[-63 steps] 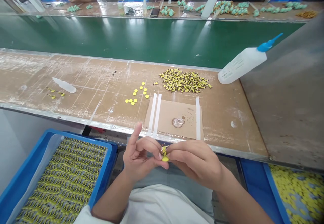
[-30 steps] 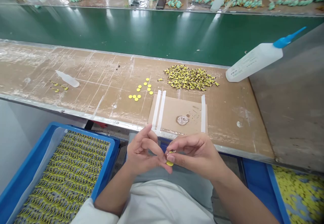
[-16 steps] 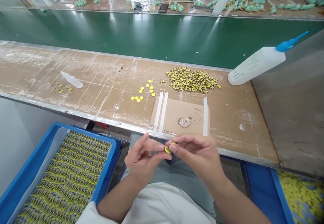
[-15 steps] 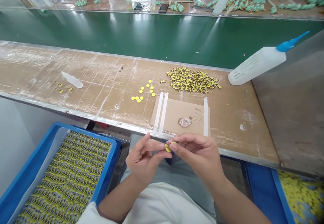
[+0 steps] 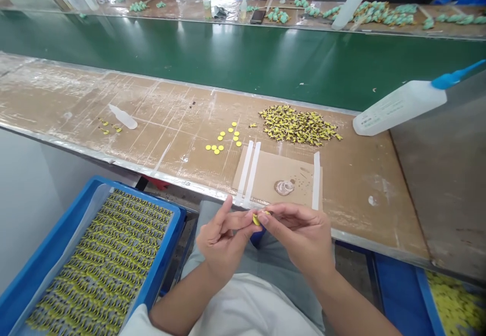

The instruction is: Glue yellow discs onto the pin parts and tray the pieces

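Just in front of the bench edge, my left hand (image 5: 226, 237) pinches a small yellow disc (image 5: 256, 220) between thumb and fingers. My right hand (image 5: 304, 232) meets it there, its thumb and forefinger closed on a tiny yellow piece (image 5: 267, 213) pressed against the disc; the fingertips hide most of it. Beyond my hands a cardboard sheet (image 5: 261, 179), taped to the bench, carries a whitish smear of paste (image 5: 284, 187). Several loose yellow discs (image 5: 220, 148) lie left of the cardboard. Behind it is a heap of small yellow-and-dark pieces (image 5: 299, 125).
At lower left a blue tray (image 5: 175, 219) holds rows of yellow-and-dark parts. A blue-tipped white bottle (image 5: 402, 106) leans against the metal panel (image 5: 451, 174) on the right. A small clear bottle (image 5: 123, 117) lies at left. Past the green belt (image 5: 228, 52), other people work.
The whole view has shifted slightly, so the bench and things appear farther right. Both hands keep the same pinching hold with the disc between them.
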The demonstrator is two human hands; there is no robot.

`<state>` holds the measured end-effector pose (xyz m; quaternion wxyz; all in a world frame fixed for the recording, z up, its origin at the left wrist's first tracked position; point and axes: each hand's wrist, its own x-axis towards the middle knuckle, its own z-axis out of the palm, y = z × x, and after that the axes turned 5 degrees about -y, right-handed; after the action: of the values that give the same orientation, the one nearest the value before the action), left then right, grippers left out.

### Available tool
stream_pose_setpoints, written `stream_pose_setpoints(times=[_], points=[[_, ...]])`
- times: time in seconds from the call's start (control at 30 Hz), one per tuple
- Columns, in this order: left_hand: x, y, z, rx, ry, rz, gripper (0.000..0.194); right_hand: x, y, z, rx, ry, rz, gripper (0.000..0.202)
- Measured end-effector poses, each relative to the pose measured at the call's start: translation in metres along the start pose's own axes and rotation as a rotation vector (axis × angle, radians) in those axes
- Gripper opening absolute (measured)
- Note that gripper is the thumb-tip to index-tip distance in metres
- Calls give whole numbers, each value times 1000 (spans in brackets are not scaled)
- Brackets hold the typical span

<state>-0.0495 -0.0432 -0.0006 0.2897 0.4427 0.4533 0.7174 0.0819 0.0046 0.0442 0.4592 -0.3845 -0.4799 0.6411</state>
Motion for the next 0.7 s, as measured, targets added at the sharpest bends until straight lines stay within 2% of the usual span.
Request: stream_pose_setpoints(times=[0.2, 0.43, 0.57, 0.7], points=[[3, 3, -14, -25, -6, -12, 78, 6, 4, 17, 96, -54, 12, 10], [8, 12, -36, 45, 47, 29, 77, 9, 15, 32, 55, -120, 97, 17], [-1, 15, -51, 87, 85, 62, 74, 6, 25, 42, 18, -76, 166, 27], [-16, 12, -67, 121, 148, -23, 66, 2, 40, 52, -98, -45, 293, 30]])
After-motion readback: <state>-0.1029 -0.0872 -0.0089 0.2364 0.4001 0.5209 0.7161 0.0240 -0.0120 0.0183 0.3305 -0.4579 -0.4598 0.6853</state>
